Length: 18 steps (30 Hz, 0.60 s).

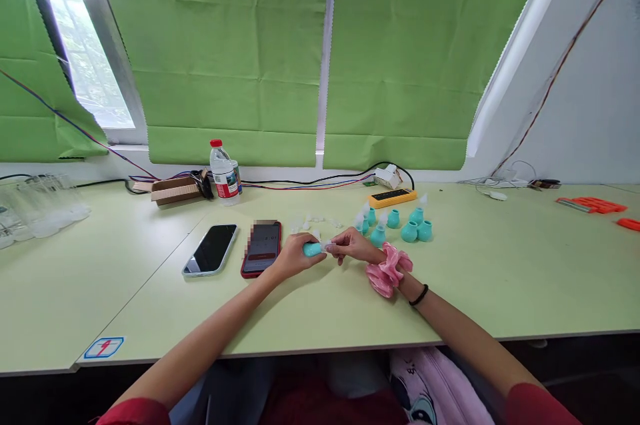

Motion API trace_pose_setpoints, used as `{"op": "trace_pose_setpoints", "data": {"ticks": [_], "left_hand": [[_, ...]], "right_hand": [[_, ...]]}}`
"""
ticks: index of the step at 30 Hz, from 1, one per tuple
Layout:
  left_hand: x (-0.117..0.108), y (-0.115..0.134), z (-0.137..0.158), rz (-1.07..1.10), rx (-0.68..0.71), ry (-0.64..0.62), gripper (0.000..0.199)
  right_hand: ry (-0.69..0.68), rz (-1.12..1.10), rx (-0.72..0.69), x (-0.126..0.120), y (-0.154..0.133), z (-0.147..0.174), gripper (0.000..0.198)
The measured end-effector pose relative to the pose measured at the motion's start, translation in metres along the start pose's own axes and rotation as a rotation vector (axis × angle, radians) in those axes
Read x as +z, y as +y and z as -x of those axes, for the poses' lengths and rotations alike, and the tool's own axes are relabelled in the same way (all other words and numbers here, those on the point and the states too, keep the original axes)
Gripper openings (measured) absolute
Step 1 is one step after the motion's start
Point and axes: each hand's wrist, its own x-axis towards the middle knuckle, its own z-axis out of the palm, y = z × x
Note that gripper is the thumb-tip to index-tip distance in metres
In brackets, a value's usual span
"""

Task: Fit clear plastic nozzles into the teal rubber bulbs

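My left hand (291, 257) is closed around a small teal pot-shaped piece (311, 250), which lies on its side with its narrow end to the right. At that end sits a small translucent white tip (325, 246). My right hand (354, 245) pinches this tip between thumb and fingers, so the two hands meet just above the table. Several more teal pots (409, 232) stand beyond my right hand, some with translucent tips in their openings. Loose translucent pieces (316, 219) lie scattered behind my hands. My fingers partly cover the held piece.
Two phones, a black-screened one (211, 250) and a red-cased one (263, 248), lie left of my hands. Farther back are a bottle (224, 173), a cardboard box (175, 190) and a yellow power strip (393, 198). Glasses (43, 208) stand far left; orange-red items (597, 204) lie far right.
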Motion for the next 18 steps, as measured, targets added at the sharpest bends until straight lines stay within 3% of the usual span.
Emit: {"op": "trace_pose_setpoints", "data": {"ticks": [8,18], "left_hand": [[-0.003,0.005,0.005,-0.262,0.11,-0.166,0.021],[0.005,0.005,0.009,-0.576,0.389,-0.243,0.033]], "right_hand": [[-0.15,-0.041,0.061,-0.003,-0.011,0.005,0.038],[-0.254,-0.219,0.32,-0.005,-0.014,0.008,0.032]]}}
